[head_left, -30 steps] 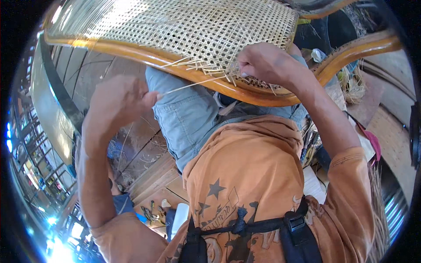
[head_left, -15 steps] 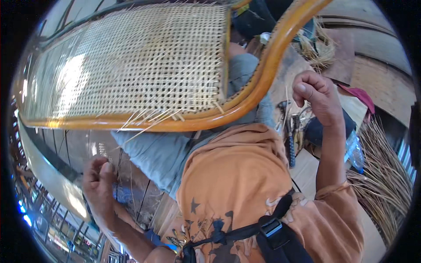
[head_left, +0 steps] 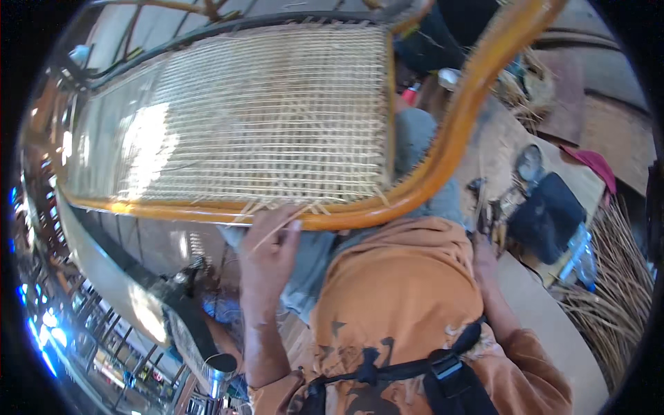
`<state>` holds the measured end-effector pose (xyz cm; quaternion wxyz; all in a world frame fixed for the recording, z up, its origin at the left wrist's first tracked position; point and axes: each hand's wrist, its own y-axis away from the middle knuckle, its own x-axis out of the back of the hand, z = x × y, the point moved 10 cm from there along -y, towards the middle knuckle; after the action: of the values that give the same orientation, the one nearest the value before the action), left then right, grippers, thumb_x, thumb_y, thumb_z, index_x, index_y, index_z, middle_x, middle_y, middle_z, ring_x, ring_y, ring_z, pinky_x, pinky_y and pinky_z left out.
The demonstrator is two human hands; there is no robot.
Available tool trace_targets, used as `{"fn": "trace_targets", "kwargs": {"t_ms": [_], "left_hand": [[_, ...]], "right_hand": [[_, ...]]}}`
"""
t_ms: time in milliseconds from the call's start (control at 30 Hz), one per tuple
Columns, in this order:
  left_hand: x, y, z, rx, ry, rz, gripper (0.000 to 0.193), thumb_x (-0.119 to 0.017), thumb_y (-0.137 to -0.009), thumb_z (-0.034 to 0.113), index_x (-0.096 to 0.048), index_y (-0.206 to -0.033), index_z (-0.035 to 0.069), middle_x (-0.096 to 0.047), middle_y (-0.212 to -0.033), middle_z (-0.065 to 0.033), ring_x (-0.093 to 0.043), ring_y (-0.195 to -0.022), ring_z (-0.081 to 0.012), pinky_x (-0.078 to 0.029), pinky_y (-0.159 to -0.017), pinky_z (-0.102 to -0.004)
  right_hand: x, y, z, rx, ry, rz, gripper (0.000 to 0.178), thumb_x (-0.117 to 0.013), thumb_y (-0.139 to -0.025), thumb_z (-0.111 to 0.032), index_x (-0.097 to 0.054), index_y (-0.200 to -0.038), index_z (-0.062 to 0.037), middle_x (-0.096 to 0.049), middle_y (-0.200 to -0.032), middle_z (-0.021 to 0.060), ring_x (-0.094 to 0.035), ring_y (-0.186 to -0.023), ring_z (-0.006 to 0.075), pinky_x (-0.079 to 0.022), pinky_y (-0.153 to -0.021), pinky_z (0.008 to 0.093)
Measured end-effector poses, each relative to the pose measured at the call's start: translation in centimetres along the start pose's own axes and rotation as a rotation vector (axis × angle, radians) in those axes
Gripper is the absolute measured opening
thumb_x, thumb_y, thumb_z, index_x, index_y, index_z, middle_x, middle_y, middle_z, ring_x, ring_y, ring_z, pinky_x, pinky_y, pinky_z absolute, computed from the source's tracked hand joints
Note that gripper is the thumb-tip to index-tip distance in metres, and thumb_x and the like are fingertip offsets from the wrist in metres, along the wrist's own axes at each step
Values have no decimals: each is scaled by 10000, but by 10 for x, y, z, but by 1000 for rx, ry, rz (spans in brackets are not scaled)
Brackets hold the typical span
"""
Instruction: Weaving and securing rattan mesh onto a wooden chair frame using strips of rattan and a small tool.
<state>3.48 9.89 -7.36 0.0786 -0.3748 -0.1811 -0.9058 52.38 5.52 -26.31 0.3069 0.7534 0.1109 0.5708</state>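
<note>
A woven cane panel (head_left: 277, 117) fills a glossy orange-brown rattan frame (head_left: 346, 216) across my lap. Loose cane strands (head_left: 252, 207) stick out over its near rail. My left hand (head_left: 266, 245) is at this rail, fingers curled closed around strand ends, with one strand lying across the hand. On my right, my right hand (head_left: 486, 266) reaches down beside my hip to a cluster of hand tools (head_left: 490, 211) on the floor. Its fingertips are in shadow among the tool handles, so whether they grip one is hidden.
A dark cushion-like object (head_left: 546, 218), a clear plastic bottle (head_left: 586, 263) and a bundle of brown rattan strips (head_left: 612, 297) lie at the right. A red cloth (head_left: 591, 166) sits beyond them. Another curved pale panel (head_left: 135, 294) stands at the left.
My left hand has moved up and right to the frame's near rail and the loose strands. My right hand has dropped from its raised position to the tools. The view has shifted slightly.
</note>
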Motion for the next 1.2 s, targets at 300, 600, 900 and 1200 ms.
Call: {"fn": "trace_targets", "kwargs": {"t_ms": [300, 600, 900, 1200], "left_hand": [[16, 1, -5, 117, 63, 73, 254, -601, -832, 54, -594, -1084, 18, -597, -1001, -117, -594, -871, -196, -477, -724, -275], [-22, 0, -4, 32, 788, -247, 156, -542, -899, 146, -604, -974, 24, -611, -969, -105, -582, -917, -201, -471, -776, -285], [-32, 5, -52, 263, 549, -172, 331, -544, -905, 148, -416, -635, 6, -356, -568, -44, -335, -526, -140, -327, -485, -296], [-30, 8, -58, 219, 626, -102, 338, -549, -883, 101, -377, -607, 7, -322, -549, -48, -321, -493, -176, -301, -457, -308]], "right_hand": [[15, 5, -2, 116, -153, -210, 243, -576, -824, -130, -536, -1030, -8, -623, -853, 134, -576, -781, 229, -456, -718, 343], [119, 18, -123, -22, -451, -521, 271, -647, -792, -158, -607, -1012, -4, -537, -729, -47, -475, -622, 58, -416, -580, 232], [76, 52, -235, 286, -255, -877, 386, -581, -817, -221, -504, -1133, -14, -555, -1049, 88, -532, -991, 194, -411, -890, 335], [90, 55, -321, 490, 24, -901, 491, -504, -872, -451, -490, -1097, -15, -567, -949, 200, -572, -907, 361, -446, -790, 410]]}}
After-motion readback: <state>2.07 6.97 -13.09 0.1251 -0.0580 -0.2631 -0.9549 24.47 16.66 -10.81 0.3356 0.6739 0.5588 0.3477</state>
